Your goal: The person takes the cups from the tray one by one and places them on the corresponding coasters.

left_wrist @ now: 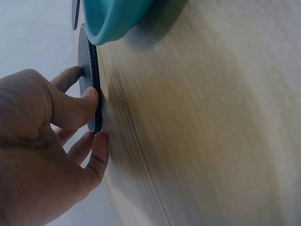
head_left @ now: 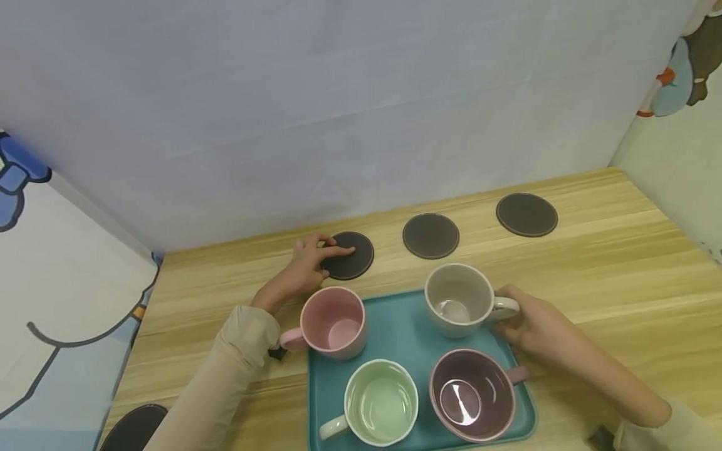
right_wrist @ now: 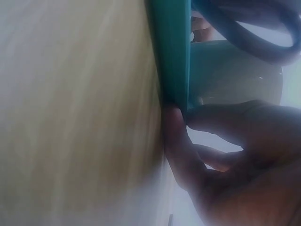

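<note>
In the head view my left hand [head_left: 301, 266] is at the left part of a round black coaster [head_left: 361, 255]. Its index finger lies straight across the top, and the thumb touches the near edge; the left wrist view shows the coaster's pale stitching. My right hand [head_left: 527, 322] grips the far right corner of a teal tray [head_left: 395, 319], just behind the handle of a beige mug [head_left: 459, 297]. In the right wrist view the fingers pinch the tray's rim. Also on the tray are a pink mug [head_left: 333, 322], a light green mug [head_left: 381, 404] and a mauve mug [head_left: 472, 394].
Two more black coasters, a middle one [head_left: 431, 236] and a right one [head_left: 527, 214], lie along the back of the wooden table [head_left: 609, 250]. Part of another dark disc [head_left: 135, 426] shows at the lower left. A pale wall [head_left: 338, 125] rises behind the table.
</note>
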A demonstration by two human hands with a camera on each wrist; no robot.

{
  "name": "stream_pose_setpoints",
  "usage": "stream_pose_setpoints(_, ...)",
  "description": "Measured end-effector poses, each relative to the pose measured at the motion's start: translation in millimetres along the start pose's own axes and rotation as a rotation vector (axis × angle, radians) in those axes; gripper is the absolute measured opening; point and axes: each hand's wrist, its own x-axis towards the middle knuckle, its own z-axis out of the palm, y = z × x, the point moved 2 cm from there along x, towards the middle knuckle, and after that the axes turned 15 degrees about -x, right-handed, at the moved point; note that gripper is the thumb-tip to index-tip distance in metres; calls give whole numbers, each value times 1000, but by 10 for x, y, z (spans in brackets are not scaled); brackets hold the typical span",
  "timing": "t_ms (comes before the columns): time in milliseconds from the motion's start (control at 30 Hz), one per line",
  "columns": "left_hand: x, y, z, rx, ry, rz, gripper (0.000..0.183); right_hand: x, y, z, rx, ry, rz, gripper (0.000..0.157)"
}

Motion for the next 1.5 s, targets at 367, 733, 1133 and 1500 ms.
stream_pose_setpoints(367, 23, 55, -2, -8, -6, 17, 67, -12, 25, -18, 4, 9, 1, 44)
stream_pose_setpoints(733, -138, -80, -135, -139, 50, 124, 67, 28, 0, -28, 20, -5, -13, 44)
stream_pose_setpoints(1133, -906, 75, -419, -432, 96, -84, 52, 23, 2, 29, 37, -24, -4, 43)
stream_pose_setpoints(1500, -1698, 375, -448, -404, 192, -240, 54, 33, 6, 39, 71, -49, -12, 45)
